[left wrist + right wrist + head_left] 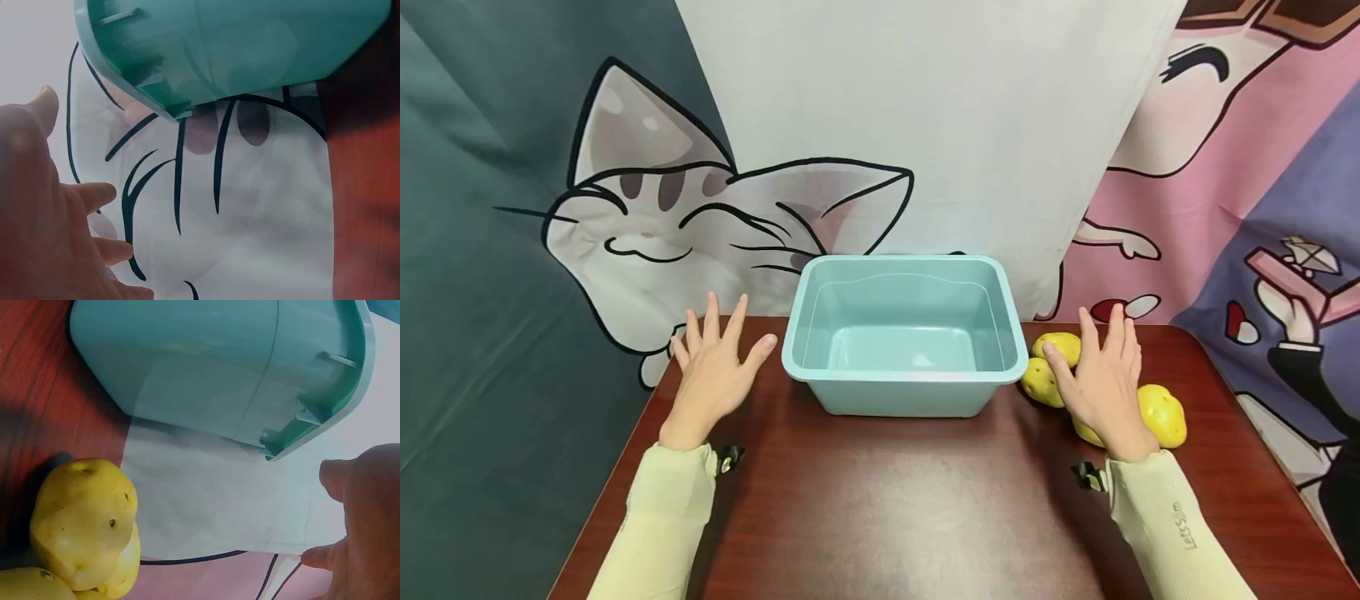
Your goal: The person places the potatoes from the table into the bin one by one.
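Potatoes (1162, 417): yellow, at least four of them, lying on the table (895, 500) to the right of the tub, some partly hidden behind a hand and wrist!
Tub (902, 398): pale blue-green, upright, mouth facing up, sitting between the two hands near the back of the table.
Left hand (711, 375): released, fingers fanned wide, raised just beside the tub, apart from it.
Right hand (1103, 387): also released, fingers straight, thumb out toward the tub, hovering over the potatoes.
Sleeves (658, 500): pale, reaching both wrists.
Backdrop (955, 108): cloth behind the table, with a smiling cat drawing (647, 225) on the left.
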